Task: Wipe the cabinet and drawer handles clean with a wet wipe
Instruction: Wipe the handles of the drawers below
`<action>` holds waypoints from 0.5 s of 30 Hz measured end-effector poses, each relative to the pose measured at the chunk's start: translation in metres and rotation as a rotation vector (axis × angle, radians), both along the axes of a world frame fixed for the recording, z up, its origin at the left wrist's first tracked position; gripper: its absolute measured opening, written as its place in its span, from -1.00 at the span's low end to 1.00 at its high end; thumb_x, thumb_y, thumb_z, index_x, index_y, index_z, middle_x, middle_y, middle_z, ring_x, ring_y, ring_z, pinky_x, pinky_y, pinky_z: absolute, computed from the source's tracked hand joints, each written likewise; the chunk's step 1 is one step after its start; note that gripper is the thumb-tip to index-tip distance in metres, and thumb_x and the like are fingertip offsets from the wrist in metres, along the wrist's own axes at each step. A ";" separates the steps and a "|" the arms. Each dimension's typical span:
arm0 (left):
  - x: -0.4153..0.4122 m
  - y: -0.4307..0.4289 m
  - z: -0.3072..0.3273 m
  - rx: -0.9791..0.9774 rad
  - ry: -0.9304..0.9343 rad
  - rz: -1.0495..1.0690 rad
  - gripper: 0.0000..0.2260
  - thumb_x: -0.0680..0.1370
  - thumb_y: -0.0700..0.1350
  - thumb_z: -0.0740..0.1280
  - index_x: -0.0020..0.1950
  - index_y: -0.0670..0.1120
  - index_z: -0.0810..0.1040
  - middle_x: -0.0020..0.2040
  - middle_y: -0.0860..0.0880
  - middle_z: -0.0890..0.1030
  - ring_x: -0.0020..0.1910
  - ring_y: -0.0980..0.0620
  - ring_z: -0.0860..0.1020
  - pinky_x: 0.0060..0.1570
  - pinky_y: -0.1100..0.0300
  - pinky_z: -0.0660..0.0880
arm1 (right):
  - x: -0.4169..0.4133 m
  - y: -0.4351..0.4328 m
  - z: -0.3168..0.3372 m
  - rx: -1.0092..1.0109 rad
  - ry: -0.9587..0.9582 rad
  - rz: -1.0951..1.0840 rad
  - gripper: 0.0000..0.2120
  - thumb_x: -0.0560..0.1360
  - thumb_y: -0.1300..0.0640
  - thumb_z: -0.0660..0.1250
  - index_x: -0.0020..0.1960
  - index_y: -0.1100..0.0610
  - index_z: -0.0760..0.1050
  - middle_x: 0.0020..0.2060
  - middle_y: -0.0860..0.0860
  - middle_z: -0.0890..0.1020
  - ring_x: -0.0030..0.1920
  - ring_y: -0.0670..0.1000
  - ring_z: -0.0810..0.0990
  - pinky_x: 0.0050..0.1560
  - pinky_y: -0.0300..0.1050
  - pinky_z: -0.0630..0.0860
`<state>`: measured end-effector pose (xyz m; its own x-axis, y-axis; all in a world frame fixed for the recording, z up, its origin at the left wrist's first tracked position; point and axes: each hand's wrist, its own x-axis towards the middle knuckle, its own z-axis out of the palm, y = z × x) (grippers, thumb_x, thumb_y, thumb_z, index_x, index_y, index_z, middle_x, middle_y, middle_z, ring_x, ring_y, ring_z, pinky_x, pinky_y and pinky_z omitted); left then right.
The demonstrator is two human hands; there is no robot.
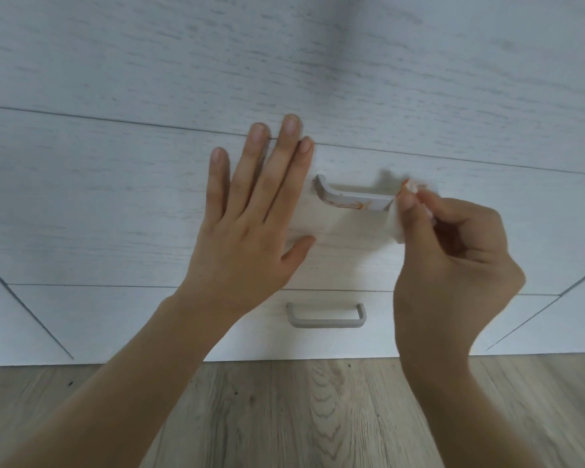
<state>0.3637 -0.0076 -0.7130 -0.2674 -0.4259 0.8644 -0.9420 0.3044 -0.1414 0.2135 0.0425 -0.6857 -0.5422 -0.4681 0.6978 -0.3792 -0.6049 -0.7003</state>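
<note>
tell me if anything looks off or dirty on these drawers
Yes: the upper drawer handle carries an orange-red smear along its front edge, left of where the right hand presses a wet wipe against it. The wipe's tip shows the same orange stain. The lower drawer handle looks clean.

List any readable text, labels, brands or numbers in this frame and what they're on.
None: no text, label, brand or number shows anywhere in the head view.
The upper drawer handle carries only an orange smear, no marking.
The wet wipe in the right hand is plain white with orange staining.
The lower drawer handle, the drawer fronts and the left hand are bare.
</note>
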 end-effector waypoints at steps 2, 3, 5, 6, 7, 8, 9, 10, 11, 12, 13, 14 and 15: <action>-0.001 0.001 0.000 -0.001 0.008 -0.001 -0.18 0.47 0.11 0.35 0.54 -0.18 -0.03 0.52 -0.15 0.01 0.50 -0.16 -0.07 0.47 -0.09 -0.22 | 0.005 0.000 0.000 0.012 0.096 -0.019 -0.80 0.44 0.18 0.44 -0.17 -0.12 0.54 -0.27 -0.11 0.56 -0.19 -0.24 0.54 -0.09 -0.40 0.43; -0.002 0.001 0.000 0.001 0.010 -0.002 -0.18 0.47 0.11 0.35 0.54 -0.18 -0.03 0.52 -0.15 0.01 0.50 -0.16 -0.07 0.47 -0.09 -0.22 | 0.005 0.000 -0.001 0.011 0.111 -0.024 -0.82 0.44 0.18 0.44 -0.16 -0.10 0.55 -0.27 -0.13 0.55 -0.20 -0.25 0.53 -0.09 -0.42 0.42; -0.002 0.001 -0.001 0.002 0.008 0.002 -0.18 0.47 0.11 0.35 0.54 -0.17 -0.03 0.52 -0.14 0.01 0.50 -0.15 -0.07 0.47 -0.09 -0.21 | 0.005 0.000 0.000 0.006 0.065 -0.007 -0.80 0.43 0.17 0.44 -0.17 -0.14 0.55 -0.27 -0.15 0.56 -0.19 -0.21 0.55 -0.09 -0.37 0.43; -0.002 0.001 0.000 0.001 0.007 0.006 -0.17 0.47 0.11 0.35 0.54 -0.17 -0.03 0.52 -0.14 0.01 0.50 -0.15 -0.07 0.47 -0.10 -0.20 | 0.004 -0.001 0.000 0.008 0.052 -0.006 -0.79 0.44 0.17 0.44 -0.18 -0.15 0.54 -0.27 -0.16 0.55 -0.19 -0.19 0.55 -0.09 -0.34 0.45; -0.001 0.001 -0.001 0.000 0.006 0.009 -0.17 0.47 0.11 0.35 0.54 -0.17 -0.03 0.52 -0.14 0.01 0.50 -0.15 -0.07 0.46 -0.10 -0.20 | 0.004 0.000 0.000 0.016 0.067 -0.012 -0.79 0.44 0.17 0.43 -0.17 -0.15 0.53 -0.26 -0.17 0.54 -0.20 -0.20 0.54 -0.10 -0.33 0.45; -0.001 0.001 -0.001 -0.001 0.004 0.010 -0.17 0.47 0.11 0.35 0.54 -0.17 -0.04 0.52 -0.15 0.01 0.50 -0.16 -0.07 0.46 -0.11 -0.20 | 0.004 0.000 0.001 0.028 0.092 -0.020 -0.78 0.44 0.17 0.43 -0.17 -0.15 0.53 -0.26 -0.17 0.54 -0.22 -0.21 0.53 -0.11 -0.33 0.46; 0.000 0.001 -0.001 -0.003 -0.001 0.011 -0.17 0.47 0.12 0.36 0.54 -0.17 -0.04 0.52 -0.15 0.01 0.50 -0.16 -0.07 0.46 -0.10 -0.19 | 0.002 0.001 0.001 0.036 0.097 -0.022 -0.79 0.44 0.16 0.44 -0.18 -0.16 0.53 -0.26 -0.15 0.55 -0.23 -0.20 0.54 -0.12 -0.32 0.46; 0.000 0.001 0.000 -0.005 -0.005 0.013 -0.17 0.47 0.12 0.36 0.54 -0.17 -0.04 0.52 -0.14 0.01 0.50 -0.16 -0.07 0.46 -0.10 -0.19 | 0.002 0.001 0.001 0.040 0.081 -0.018 -0.79 0.44 0.15 0.44 -0.19 -0.17 0.54 -0.25 -0.12 0.57 -0.23 -0.19 0.55 -0.12 -0.31 0.47; -0.001 0.001 0.000 -0.005 -0.008 0.015 -0.17 0.47 0.12 0.35 0.54 -0.17 -0.04 0.52 -0.14 0.01 0.50 -0.15 -0.06 0.46 -0.09 -0.20 | 0.002 0.001 0.001 0.040 0.058 -0.010 -0.80 0.44 0.14 0.44 -0.20 -0.16 0.54 -0.25 -0.08 0.59 -0.22 -0.15 0.56 -0.13 -0.29 0.47; -0.001 0.001 0.000 -0.003 -0.009 0.016 -0.17 0.47 0.12 0.35 0.54 -0.17 -0.04 0.52 -0.14 0.01 0.50 -0.15 -0.07 0.46 -0.09 -0.20 | 0.002 0.001 -0.001 0.040 0.050 -0.007 -0.80 0.44 0.14 0.44 -0.20 -0.16 0.54 -0.25 -0.06 0.59 -0.21 -0.13 0.57 -0.13 -0.29 0.47; -0.001 0.001 0.000 0.000 -0.008 0.017 -0.17 0.47 0.12 0.35 0.54 -0.17 -0.04 0.52 -0.14 0.01 0.50 -0.15 -0.07 0.46 -0.09 -0.21 | 0.005 0.001 -0.002 0.045 0.076 -0.005 -0.80 0.44 0.16 0.44 -0.18 -0.15 0.55 -0.24 -0.06 0.59 -0.22 -0.12 0.57 -0.14 -0.30 0.47; -0.001 0.001 0.000 0.001 -0.009 0.017 -0.17 0.47 0.12 0.35 0.54 -0.17 -0.04 0.52 -0.13 0.00 0.50 -0.15 -0.07 0.47 -0.09 -0.21 | 0.009 0.002 -0.004 0.047 0.127 -0.002 -0.82 0.44 0.18 0.44 -0.15 -0.11 0.56 -0.23 -0.07 0.59 -0.22 -0.13 0.57 -0.14 -0.32 0.47; -0.001 0.001 0.000 -0.002 -0.015 0.020 -0.17 0.48 0.12 0.34 0.54 -0.16 -0.05 0.52 -0.13 0.00 0.50 -0.15 -0.07 0.47 -0.09 -0.20 | 0.012 0.003 -0.006 0.045 0.167 0.000 -0.84 0.44 0.20 0.44 -0.12 -0.07 0.58 -0.23 -0.08 0.59 -0.21 -0.13 0.58 -0.15 -0.34 0.47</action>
<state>0.3630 -0.0069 -0.7131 -0.2720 -0.4296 0.8611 -0.9456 0.2855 -0.1563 0.2256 0.0458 -0.6914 -0.4205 -0.5010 0.7564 -0.4924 -0.5742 -0.6541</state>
